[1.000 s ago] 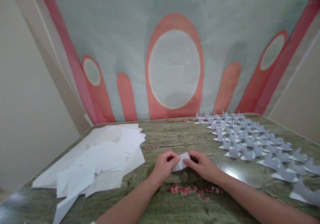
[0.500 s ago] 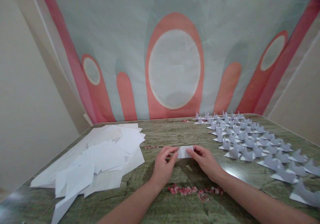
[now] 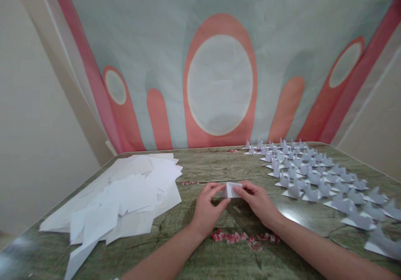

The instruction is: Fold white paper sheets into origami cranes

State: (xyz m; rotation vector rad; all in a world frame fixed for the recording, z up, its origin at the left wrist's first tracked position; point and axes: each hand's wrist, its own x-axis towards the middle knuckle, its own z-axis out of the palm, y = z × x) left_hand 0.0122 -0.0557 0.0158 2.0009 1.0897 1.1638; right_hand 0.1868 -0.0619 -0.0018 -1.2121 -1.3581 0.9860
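A small folded piece of white paper (image 3: 232,190) is between my hands, a little above the wood-patterned table. My right hand (image 3: 257,200) pinches its right side, the thumb lying on the near face and the fingers behind. At the left end, my left hand (image 3: 209,207) has its fingertips against the paper, partly behind it. Its thumb tip is by the paper's lower left edge. A crease stands between a narrow left flap and the broader right face. The far side of the paper is hidden.
Loose white sheets (image 3: 138,194) are piled on the table's left side. On the right stand rows of folded paper cranes (image 3: 313,175). Printed pink flowers (image 3: 230,236) mark the table (image 3: 206,167). A painted backdrop (image 3: 219,84) rises behind the far edge.
My left thumb has slid down from the paper's left side towards its lower edge. The left flap now stands at a sharper angle. My right hand has hardly moved.
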